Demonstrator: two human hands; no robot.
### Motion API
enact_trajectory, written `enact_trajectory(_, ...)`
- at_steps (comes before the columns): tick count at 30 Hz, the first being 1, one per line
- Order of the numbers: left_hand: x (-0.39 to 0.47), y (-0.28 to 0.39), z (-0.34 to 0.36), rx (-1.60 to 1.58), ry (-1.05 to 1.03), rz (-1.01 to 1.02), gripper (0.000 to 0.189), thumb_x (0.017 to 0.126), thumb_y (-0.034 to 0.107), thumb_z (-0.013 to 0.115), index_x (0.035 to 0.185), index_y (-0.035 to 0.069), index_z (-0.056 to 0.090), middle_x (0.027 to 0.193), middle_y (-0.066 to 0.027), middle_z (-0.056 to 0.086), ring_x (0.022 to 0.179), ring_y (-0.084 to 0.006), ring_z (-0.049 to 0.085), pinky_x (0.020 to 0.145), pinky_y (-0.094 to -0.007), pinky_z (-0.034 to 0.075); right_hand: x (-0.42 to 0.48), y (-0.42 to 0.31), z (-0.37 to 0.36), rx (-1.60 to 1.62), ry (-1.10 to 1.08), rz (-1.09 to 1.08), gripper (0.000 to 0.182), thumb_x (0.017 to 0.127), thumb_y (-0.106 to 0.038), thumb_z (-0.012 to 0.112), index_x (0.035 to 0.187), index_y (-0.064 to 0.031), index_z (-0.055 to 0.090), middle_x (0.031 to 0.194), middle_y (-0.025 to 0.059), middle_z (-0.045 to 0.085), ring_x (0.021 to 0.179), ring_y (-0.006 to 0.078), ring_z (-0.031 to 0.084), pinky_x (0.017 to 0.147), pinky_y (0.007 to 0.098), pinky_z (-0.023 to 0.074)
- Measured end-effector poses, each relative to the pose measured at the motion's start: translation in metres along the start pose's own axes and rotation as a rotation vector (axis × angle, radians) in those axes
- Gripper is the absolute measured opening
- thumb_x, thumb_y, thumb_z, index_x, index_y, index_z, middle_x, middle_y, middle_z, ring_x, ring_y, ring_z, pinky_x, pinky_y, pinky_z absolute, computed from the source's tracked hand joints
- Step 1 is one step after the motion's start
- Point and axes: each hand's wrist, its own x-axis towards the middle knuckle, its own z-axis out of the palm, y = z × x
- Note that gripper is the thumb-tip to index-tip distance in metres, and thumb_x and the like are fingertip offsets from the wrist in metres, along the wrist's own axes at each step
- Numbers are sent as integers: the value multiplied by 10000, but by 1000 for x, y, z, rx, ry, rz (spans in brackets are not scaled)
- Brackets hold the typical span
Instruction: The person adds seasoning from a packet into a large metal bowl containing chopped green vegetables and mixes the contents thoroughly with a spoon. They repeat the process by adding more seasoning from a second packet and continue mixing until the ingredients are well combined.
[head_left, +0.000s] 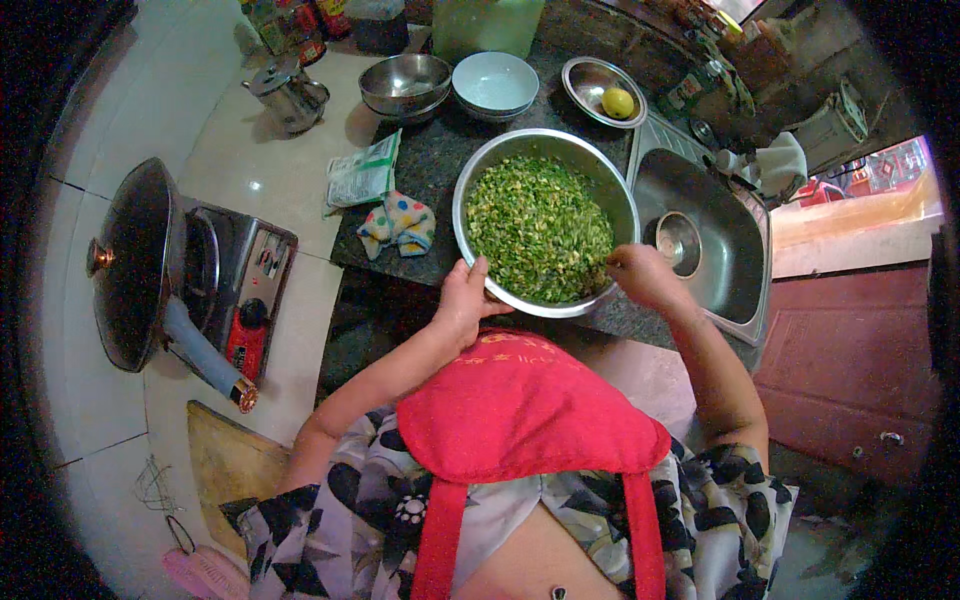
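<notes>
A large stainless steel bowl (547, 307) stands near the counter's front edge, filled with chopped green leaves mixed with small yellow bits (540, 225). My left hand (465, 304) grips the bowl's rim at the near left, thumb on top. At the right side of the rim my right hand (649, 277) is closed, its fingertips at the edge of the greens; whether it holds a utensil cannot be made out. Left of the bowl lie a polka-dotted cloth (401, 225) and a green-and-white packet (364, 172).
To the right is a steel sink (720, 255) with a small bowl (678, 241). Behind stand steel bowls (405, 82), white bowls (495, 82) and a plate (574, 90) with a yellow fruit (617, 103). A lidded pan (135, 270) sits on a portable stove (255, 292) at left.
</notes>
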Motion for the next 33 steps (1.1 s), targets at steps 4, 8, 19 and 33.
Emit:
enact_trajectory(4,-3,-12,-1,-45,-109,-61,218,922,280,403,962,66,402,790,-69,543,656,-171,565,572,-337,530,0,-16,-37,111,122,-73,160,782,-188,526,786,-60,623,786,174,613,747,367,589,671,428,469)
enact_trajectory(8,1,-9,-6,48,28,13,310,884,381,468,930,79,414,756,-44,526,610,-136,525,520,-288,467,-3,-16,-53,-183,265,-84,132,738,-154,550,762,-47,625,781,157,626,728,331,614,636,413,492)
enact_trajectory(19,-1,-8,2,-65,-45,145,165,926,169,366,1066,86,396,1066,-78,504,938,-217,533,713,-397,504,11,14,14,-77,6,17,180,705,-173,588,809,-34,635,812,203,619,770,356,606,691,443,477)
enact_trajectory(33,11,-12,-12,29,-22,147,164,908,244,408,959,88,417,956,-79,548,856,-204,559,662,-394,499,39,24,-14,-429,313,-48,102,709,-118,538,785,-76,592,777,150,618,748,326,608,618,419,490)
